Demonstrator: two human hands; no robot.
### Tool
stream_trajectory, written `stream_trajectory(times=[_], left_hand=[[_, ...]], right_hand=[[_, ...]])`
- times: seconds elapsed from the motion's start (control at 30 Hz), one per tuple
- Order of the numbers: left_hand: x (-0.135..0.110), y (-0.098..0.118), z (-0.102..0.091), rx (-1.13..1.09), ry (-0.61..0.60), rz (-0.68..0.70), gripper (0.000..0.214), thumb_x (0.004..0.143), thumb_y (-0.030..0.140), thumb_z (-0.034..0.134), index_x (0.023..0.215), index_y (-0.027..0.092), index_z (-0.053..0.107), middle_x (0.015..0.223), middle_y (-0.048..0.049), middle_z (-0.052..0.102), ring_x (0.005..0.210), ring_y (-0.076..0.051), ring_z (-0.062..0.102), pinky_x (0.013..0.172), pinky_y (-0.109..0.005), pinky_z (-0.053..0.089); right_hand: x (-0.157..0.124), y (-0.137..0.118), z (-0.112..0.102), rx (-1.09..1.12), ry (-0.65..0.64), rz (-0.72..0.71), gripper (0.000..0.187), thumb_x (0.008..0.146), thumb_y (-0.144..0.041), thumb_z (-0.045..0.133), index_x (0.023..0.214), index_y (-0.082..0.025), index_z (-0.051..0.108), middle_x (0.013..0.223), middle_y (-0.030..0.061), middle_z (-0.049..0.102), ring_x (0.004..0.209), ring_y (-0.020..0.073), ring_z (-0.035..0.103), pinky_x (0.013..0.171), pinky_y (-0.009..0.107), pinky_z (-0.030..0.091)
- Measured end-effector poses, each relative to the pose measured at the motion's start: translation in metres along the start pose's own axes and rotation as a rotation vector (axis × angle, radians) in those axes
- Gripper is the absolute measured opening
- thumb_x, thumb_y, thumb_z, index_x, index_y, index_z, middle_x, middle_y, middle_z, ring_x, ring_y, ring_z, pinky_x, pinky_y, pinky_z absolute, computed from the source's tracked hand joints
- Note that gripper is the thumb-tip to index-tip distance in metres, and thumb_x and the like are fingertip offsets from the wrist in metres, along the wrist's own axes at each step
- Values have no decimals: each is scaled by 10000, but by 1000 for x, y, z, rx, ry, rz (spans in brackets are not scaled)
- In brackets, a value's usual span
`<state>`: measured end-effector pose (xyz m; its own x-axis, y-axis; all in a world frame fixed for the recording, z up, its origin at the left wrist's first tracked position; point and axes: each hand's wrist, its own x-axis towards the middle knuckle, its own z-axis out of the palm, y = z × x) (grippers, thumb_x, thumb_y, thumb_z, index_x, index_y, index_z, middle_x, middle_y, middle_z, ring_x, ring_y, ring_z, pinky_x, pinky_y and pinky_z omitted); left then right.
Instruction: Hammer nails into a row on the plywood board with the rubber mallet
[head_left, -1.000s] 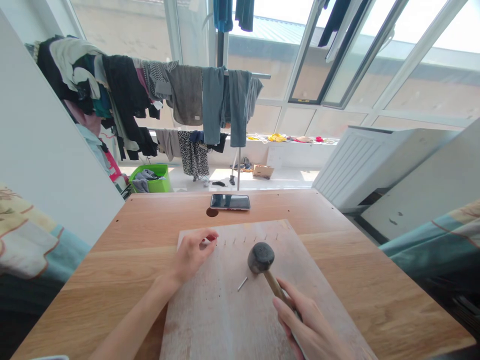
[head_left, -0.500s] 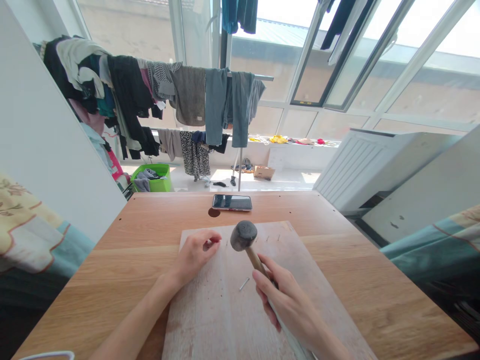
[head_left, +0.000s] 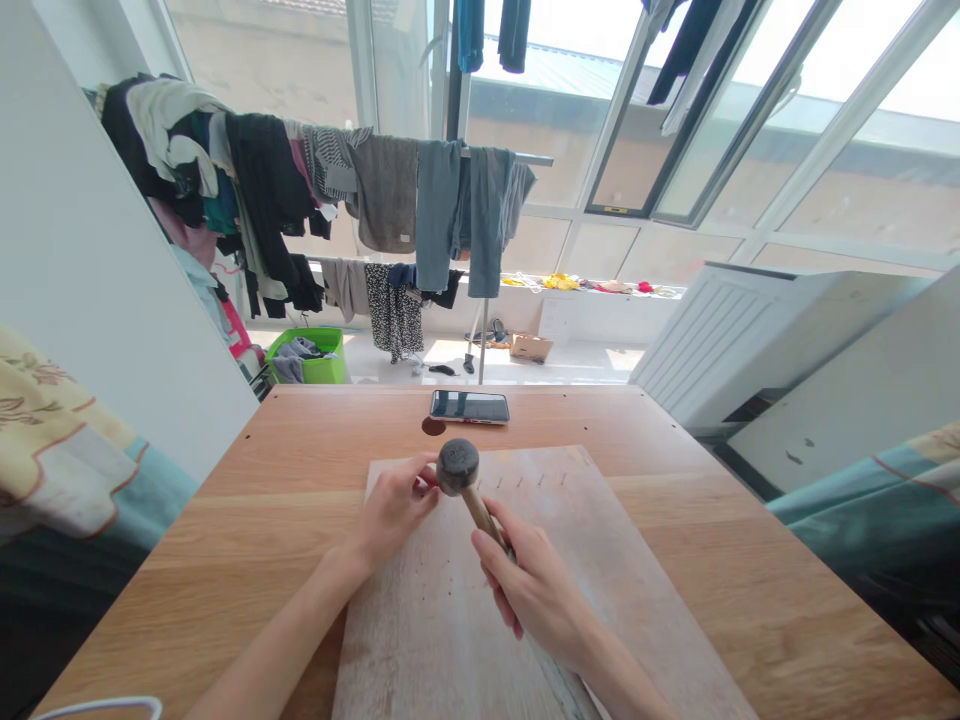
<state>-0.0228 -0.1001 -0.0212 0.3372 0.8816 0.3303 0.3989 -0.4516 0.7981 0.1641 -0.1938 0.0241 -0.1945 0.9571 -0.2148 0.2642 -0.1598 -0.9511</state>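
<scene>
A pale wooden board (head_left: 600,600) lies on a wooden table (head_left: 285,470). My left hand (head_left: 394,510) rests on the board's far left part, fingers pinched on a small nail that I can barely see. My right hand (head_left: 536,590) grips the wooden handle of a black rubber mallet (head_left: 457,467). The mallet's head hangs right beside my left fingertips. A row of several short nails (head_left: 529,482) stands along the board's far edge, to the right of the mallet.
A dark phone (head_left: 469,406) lies at the table's far edge beside a round hole (head_left: 433,427). Beyond stand a clothes rack (head_left: 420,200), a green basket (head_left: 307,355), a white radiator panel (head_left: 720,330), and white boards at both sides.
The mallet swung left across the board, from the middle right to just beside my left fingertips. My left hand stayed put. The loose nail lying mid-board is now hidden behind my right hand.
</scene>
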Motion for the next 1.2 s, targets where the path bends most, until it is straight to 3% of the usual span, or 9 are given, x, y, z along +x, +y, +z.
stream_trajectory(times=[0.37, 0.5, 0.6, 0.7, 0.87, 0.93, 1.03, 1.1, 1.2], left_hand=[[0, 2, 0, 9, -13, -1, 129, 809, 101, 556, 853, 200, 628, 787, 17, 698, 687, -128, 615, 701, -231, 510], [0, -5, -1, 53, -29, -9, 200, 863, 230, 645, 1062, 213, 637, 932, -13, 723, 796, -159, 665, 778, -276, 540], [-5, 8, -6, 187, 25, -9, 343, 845, 312, 707, 1151, 211, 589, 1004, -36, 690, 865, -198, 669, 807, -332, 550], [-16, 40, -3, 355, 24, 110, 211, 905, 265, 633, 1097, 213, 563, 958, -31, 650, 864, -205, 653, 788, -340, 542], [-41, 89, 36, 807, -311, 453, 149, 844, 107, 629, 979, 170, 619, 867, -70, 655, 752, -245, 629, 665, -362, 509], [-48, 95, 56, 978, -354, 546, 164, 817, 97, 635, 979, 118, 647, 799, -92, 654, 670, -247, 608, 584, -360, 479], [-51, 95, 77, 1036, -290, 644, 223, 874, 120, 576, 1075, 58, 651, 789, -113, 675, 650, -235, 612, 558, -343, 471], [-50, 93, 77, 1019, -264, 676, 205, 899, 112, 547, 1072, 64, 646, 804, -108, 682, 661, -224, 619, 569, -332, 482], [-43, 87, 56, 900, -352, 631, 155, 847, 56, 592, 977, 131, 632, 800, -59, 664, 689, -218, 624, 595, -326, 508]], right_hand=[[1, 0, 0, -46, -2, -12, 318, 1000, -383, 460, 1244, -205, 561, 606, -106, 453, 344, 42, 437, 288, 118, 352], [-6, 1, -8, -47, 2, -9, 333, 991, -416, 473, 1203, -186, 587, 610, -101, 459, 340, 42, 437, 289, 127, 337], [-25, 7, -21, -45, 46, 30, 419, 991, -484, 466, 1266, -185, 566, 591, -107, 439, 340, 46, 425, 302, 135, 328], [-52, 24, -37, -49, 90, 150, 542, 968, -571, 472, 1356, -198, 530, 609, -92, 455, 348, 58, 422, 298, 151, 312], [-84, 72, -54, -122, 261, 299, 807, 851, -716, 547, 1447, -173, 511, 643, -30, 544, 406, 116, 470, 337, 228, 393], [-87, 87, -54, -119, 323, 326, 920, 770, -785, 561, 1434, -149, 535, 620, -18, 553, 394, 137, 468, 301, 246, 350], [-87, 91, -48, -96, 352, 345, 846, 807, -755, 519, 1428, -182, 556, 652, -10, 568, 446, 142, 498, 325, 229, 358], [-87, 84, -44, -91, 366, 347, 778, 847, -706, 505, 1435, -200, 556, 686, -7, 574, 483, 142, 513, 356, 221, 383], [-90, 74, -42, -78, 397, 360, 782, 834, -682, 551, 1449, -200, 541, 711, 7, 598, 524, 163, 556, 390, 232, 426]])
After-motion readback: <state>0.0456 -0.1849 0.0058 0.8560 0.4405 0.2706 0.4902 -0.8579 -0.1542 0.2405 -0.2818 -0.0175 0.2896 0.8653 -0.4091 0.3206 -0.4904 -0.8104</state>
